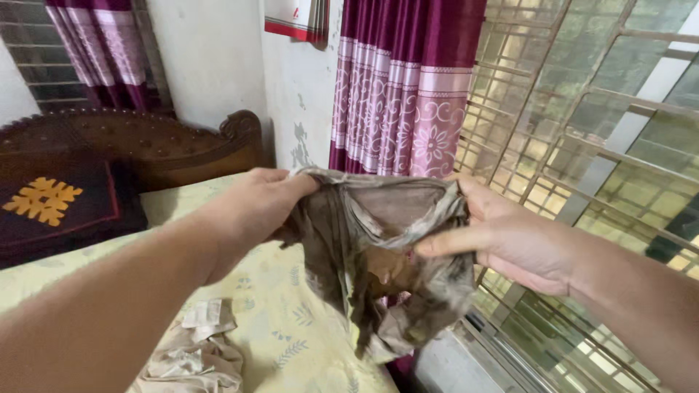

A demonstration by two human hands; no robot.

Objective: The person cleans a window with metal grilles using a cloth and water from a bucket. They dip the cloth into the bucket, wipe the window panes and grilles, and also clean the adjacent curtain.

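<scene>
- The left hand (251, 204) grips the top left edge of a crumpled grey-brown garment (378, 255), fingers curled into the cloth and closed on it.
- The right hand (502, 236) pinches the garment's top right edge between thumb and fingers, the thumb lying along the front fold.
- The garment hangs in the air between the two hands, above the near corner of the bed (291, 342). Its upper edge is pulled fairly taut; the lower part droops in loose, uneven folds.
- Progress, as a judgement: the garment is lifted and opened along one edge only. It is not flat, not folded and not laid down, so the handling looks to be at an early stage, with the straightening of the lower part outstanding.
- A second piece of pale beige cloth (193, 353) lies bunched on the bed's yellow patterned sheet, below the left forearm and well apart from the held garment. It appears untouched.
- At the head of the bed stand a dark wooden headboard (167, 142) and a dark cushion (58, 204) bearing a yellow motif.
- Beyond the bed hangs a maroon curtain (408, 87) with pink floral bands; a metal window grille (582, 131) stands just beside the curtain, to its right.
</scene>
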